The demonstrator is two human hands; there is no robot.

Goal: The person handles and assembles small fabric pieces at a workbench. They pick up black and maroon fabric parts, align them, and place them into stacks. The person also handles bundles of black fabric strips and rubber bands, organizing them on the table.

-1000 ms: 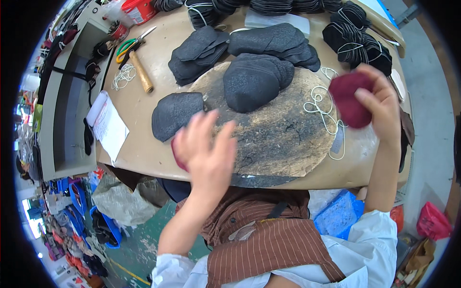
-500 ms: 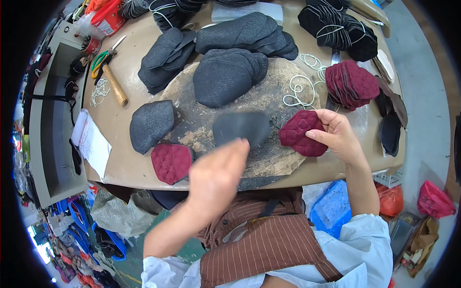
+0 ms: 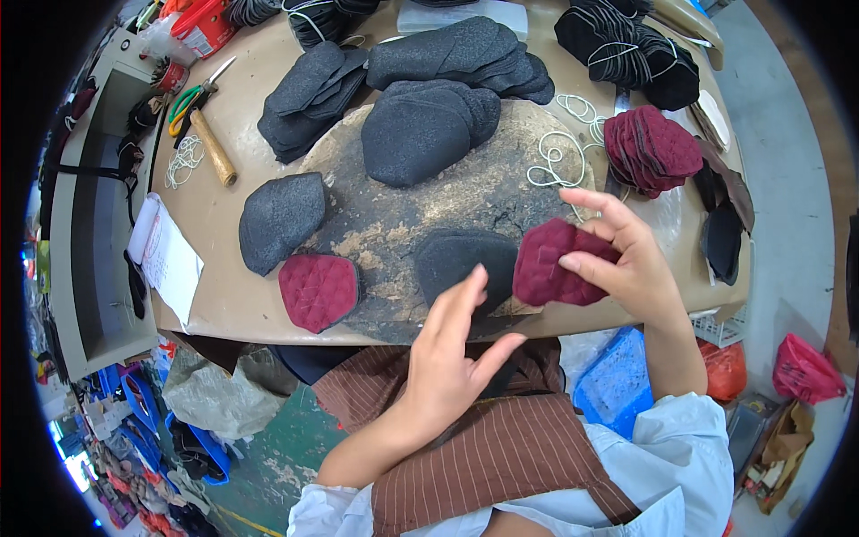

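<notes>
Head view: black piece (image 3: 465, 251) moved toward the person and rightward since half a second ago, now beside the maroon quilted piece (image 3: 542, 267).
Left hand (image 3: 447, 358) freed, fingers extended, thumb spread; contact with black unclear. Right hand (image 3: 637, 267) pinches maroon over the round board's (image 3: 501, 188) near-right edge. Maroon's long axis seems roughly left-right, partly finger-covered, free end pointing left.

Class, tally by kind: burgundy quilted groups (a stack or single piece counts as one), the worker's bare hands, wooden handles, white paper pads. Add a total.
Burgundy quilted groups: 3 (held piece, front-left group, right-side stack)
Bare hands: 2 (left hand, right hand)
Wooden handle: 1
White paper pad: 1
Total: 7
</notes>
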